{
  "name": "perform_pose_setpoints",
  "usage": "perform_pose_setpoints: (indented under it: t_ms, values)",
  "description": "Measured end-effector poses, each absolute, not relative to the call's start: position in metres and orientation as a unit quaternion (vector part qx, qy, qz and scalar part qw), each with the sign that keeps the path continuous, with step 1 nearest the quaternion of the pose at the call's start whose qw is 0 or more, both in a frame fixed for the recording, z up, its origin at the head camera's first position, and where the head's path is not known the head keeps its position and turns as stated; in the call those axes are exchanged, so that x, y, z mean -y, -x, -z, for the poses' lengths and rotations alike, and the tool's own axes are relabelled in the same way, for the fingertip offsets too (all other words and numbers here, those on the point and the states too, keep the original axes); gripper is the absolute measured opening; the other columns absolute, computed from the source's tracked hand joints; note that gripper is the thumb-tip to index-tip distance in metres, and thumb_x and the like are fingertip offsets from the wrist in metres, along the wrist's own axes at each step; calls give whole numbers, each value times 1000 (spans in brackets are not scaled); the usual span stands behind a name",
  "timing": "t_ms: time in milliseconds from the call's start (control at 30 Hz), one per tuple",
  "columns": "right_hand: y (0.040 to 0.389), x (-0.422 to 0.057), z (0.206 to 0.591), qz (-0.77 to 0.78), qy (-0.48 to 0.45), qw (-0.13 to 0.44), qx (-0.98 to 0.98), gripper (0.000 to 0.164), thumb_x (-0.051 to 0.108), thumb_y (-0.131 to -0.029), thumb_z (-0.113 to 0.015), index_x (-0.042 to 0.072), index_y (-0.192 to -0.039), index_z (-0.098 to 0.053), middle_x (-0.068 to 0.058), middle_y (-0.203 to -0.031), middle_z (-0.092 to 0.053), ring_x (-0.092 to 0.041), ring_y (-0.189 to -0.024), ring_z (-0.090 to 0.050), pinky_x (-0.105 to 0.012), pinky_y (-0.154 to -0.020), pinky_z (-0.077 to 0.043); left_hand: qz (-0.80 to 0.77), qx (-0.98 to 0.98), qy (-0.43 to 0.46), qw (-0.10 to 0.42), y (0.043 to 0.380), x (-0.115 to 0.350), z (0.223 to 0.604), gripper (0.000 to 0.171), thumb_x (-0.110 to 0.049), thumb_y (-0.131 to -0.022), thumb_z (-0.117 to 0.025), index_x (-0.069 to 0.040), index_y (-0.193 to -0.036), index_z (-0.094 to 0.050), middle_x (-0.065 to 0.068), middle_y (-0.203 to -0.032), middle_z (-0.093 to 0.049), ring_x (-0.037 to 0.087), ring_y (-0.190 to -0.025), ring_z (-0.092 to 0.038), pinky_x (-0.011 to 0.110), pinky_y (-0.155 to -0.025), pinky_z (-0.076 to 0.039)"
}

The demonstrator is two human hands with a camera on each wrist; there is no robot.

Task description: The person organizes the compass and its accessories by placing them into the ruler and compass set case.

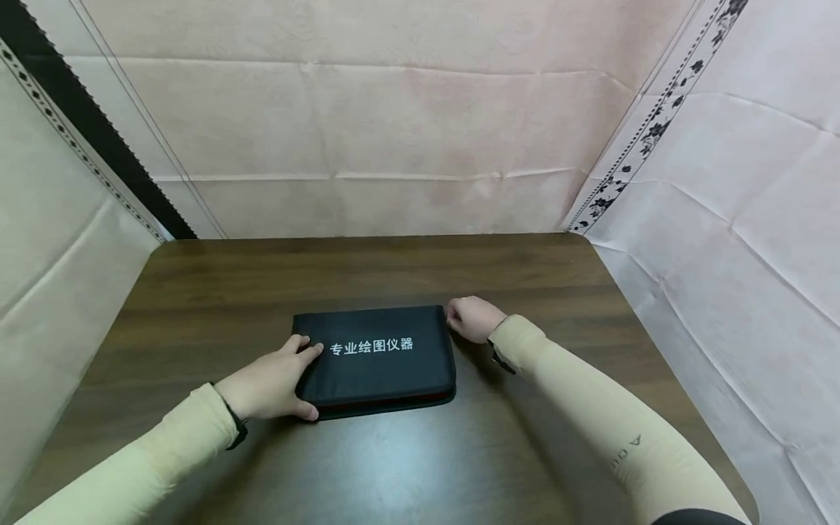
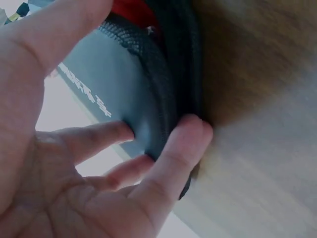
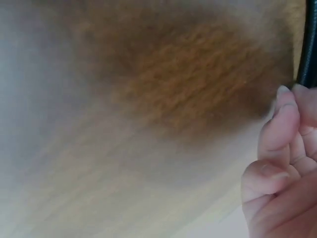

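Observation:
A black zippered case (image 1: 387, 372) with white Chinese lettering on its lid lies flat on the wooden table. Along its near side the zipper edge (image 2: 171, 74) is parted, and a red lining (image 2: 134, 12) shows through the gap. My left hand (image 1: 272, 379) grips the case's left end, with digits on the lid and at the near left corner. At the far right corner, my right hand (image 1: 475, 317) has its fingers curled and pinches at the zipper on the black edge (image 3: 308, 54). What lies between those fingertips is hidden.
The brown wooden table (image 1: 262, 273) reaches back to a hanging pale cloth (image 1: 394, 131). Further white cloth with a floral border (image 1: 639, 146) hangs along the right side, and a black strip (image 1: 98, 124) runs down the left.

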State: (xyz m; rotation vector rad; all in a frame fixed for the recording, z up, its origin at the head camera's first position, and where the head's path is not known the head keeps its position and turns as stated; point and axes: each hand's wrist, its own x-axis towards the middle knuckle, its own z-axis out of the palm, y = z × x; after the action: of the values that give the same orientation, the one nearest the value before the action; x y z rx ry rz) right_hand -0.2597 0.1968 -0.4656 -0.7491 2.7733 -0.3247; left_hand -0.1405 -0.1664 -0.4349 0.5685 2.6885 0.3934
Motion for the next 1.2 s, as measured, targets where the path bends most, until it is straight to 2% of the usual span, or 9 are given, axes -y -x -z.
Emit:
perform_pose_setpoints:
  t_ms: [267,500,633,767,867,1033,1200]
  values:
    - [249,-202,467,136,278,127,-942,8,11,-92,-58,10,-85,-57,1,-71,-54,-13,-60,-50,-29,-60,-44,-150,-952,-201,176,141,170,435,105,-47,-63,-88,-3,-146,-40,26,-147,-29,39,-114,-54,52,-93,-45]
    - [258,-195,468,194,228,101,-949,9,8,-92,-57,9,-85,-51,-2,-72,-53,-15,-60,-49,-29,-57,-42,-152,-954,-194,172,141,164,434,106,-54,-64,-85,-3,-146,-40,28,-145,-30,38,-111,-55,52,-92,-45]
    - [267,-189,468,217,196,94,-951,10,8,-93,-59,10,-87,-51,-4,-77,-55,-17,-64,-51,-30,-60,-44,-148,-956,-194,166,141,160,431,105,-56,-65,-84,-1,-144,-42,28,-144,-31,37,-103,-59,50,-89,-48]
    - [271,-186,469,228,177,102,-952,4,9,-94,-60,7,-96,-57,-5,-88,-60,-17,-75,-56,-31,-70,-48,-147,-954,-200,171,142,156,430,104,-52,-65,-86,1,-143,-42,26,-150,-27,42,-114,-55,52,-93,-45]
    - [272,-187,470,221,191,92,-952,6,8,-94,-60,5,-99,-62,-6,-92,-62,-18,-80,-57,-33,-75,-49,-147,-953,-200,173,143,153,432,106,-48,-64,-88,2,-144,-39,25,-153,-25,44,-122,-49,53,-97,-41]
    - [271,-192,470,169,245,47,-954,4,4,-92,-62,6,-91,-65,-5,-86,-59,-19,-77,-54,-34,-75,-48,-144,-957,-193,162,144,149,435,106,-45,-63,-89,-7,-147,-38,26,-152,-27,47,-116,-53,55,-94,-43]
    - [262,-199,469,146,287,23,-947,5,2,-90,-65,7,-88,-65,-3,-85,-58,-17,-75,-53,-33,-73,-49,-138,-958,-196,156,145,148,436,104,-45,-62,-89,-8,-146,-41,27,-152,-26,47,-113,-55,54,-92,-45]
